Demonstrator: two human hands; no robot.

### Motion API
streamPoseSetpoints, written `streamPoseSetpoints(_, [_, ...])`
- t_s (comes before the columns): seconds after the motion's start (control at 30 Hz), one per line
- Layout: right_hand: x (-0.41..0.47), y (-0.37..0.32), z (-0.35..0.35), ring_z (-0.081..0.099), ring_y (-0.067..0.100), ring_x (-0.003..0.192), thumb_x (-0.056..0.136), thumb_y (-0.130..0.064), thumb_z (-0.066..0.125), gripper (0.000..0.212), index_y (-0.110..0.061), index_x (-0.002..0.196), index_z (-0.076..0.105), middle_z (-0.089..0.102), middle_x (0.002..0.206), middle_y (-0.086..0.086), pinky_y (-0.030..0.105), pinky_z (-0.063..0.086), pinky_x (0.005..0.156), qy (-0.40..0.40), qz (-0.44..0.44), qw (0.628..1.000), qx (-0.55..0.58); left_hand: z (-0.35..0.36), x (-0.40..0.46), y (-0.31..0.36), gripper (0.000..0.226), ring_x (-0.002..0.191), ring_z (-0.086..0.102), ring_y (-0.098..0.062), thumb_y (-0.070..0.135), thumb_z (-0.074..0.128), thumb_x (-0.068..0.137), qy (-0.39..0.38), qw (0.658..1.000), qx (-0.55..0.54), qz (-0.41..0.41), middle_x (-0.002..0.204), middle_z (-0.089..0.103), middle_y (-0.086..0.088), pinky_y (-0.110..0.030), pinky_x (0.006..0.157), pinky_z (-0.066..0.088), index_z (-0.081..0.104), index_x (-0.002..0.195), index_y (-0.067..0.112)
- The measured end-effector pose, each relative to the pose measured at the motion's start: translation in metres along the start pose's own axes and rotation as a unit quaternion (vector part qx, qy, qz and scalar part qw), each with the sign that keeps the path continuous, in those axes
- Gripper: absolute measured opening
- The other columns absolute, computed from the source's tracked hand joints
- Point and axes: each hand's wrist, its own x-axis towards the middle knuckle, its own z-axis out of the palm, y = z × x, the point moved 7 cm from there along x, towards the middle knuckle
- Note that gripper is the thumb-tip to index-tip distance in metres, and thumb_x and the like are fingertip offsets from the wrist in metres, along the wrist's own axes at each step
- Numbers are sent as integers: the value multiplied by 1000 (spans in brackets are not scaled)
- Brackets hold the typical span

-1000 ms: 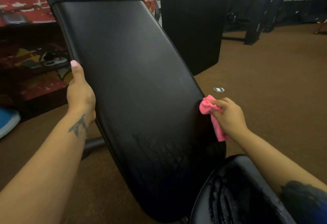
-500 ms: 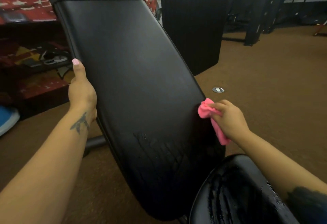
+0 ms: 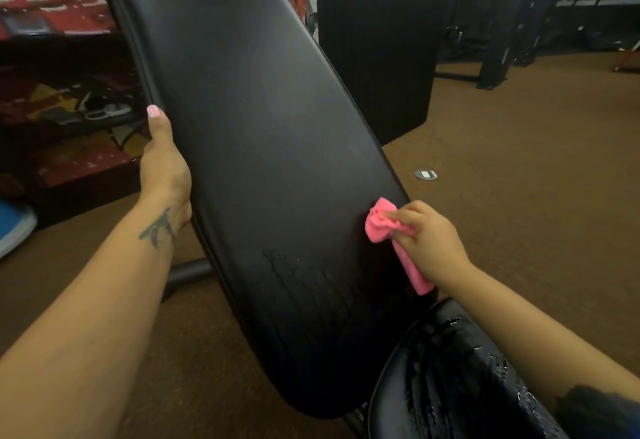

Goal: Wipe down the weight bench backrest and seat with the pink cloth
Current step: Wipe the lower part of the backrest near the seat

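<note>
Where wet, backrest (image 3: 263, 147) streaked, pink cloth (image 3: 381, 227) bunched

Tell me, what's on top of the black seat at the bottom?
Shiny wet streaks and droplets sit on the seat. The right hand with the pink cloth is on the backrest, not there. The forearm hides the seat's right edge.

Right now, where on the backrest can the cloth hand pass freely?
Free: the backrest's broad middle, between the left hand on its left edge and the cloth at its right edge. Crowded: the bottom, close to the seat.
</note>
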Motion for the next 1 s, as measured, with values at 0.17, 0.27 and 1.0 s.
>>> streamPoseSetpoints(0.17, [12, -53, 7, 53, 12, 78, 82, -12, 65, 29, -18, 110, 68, 56, 91, 2, 22, 38, 69, 38, -26, 998, 39, 0, 3, 0, 68, 113, 57, -12, 66, 29, 95, -23, 1000, -3, 0, 119, 57, 11, -29, 97, 47, 47, 139, 17])
streamPoseSetpoints(0.27, [-7, -74, 14, 53, 8, 79, 82, -12, 66, 28, -21, 108, 69, 57, 94, -3, 21, 44, 70, 18, -75, 995, 65, -4, 7, -1, 72, 126, 51, -16, 66, 28, 95, -43, 999, 17, 4, 138, 53, 6, -37, 110, 41, 41, 144, 16])
streamPoseSetpoints(1.0, [-33, -88, 13, 61, 20, 74, 75, -10, 64, 30, -21, 101, 72, 60, 91, 2, 29, 48, 63, -21, -143, 989, 25, -21, -36, -89, 115, 125, 55, -22, 99, 48, 48, -110, 990, -37, -75, 138, 57, 5, -51, 107, 41, 47, 141, 31])
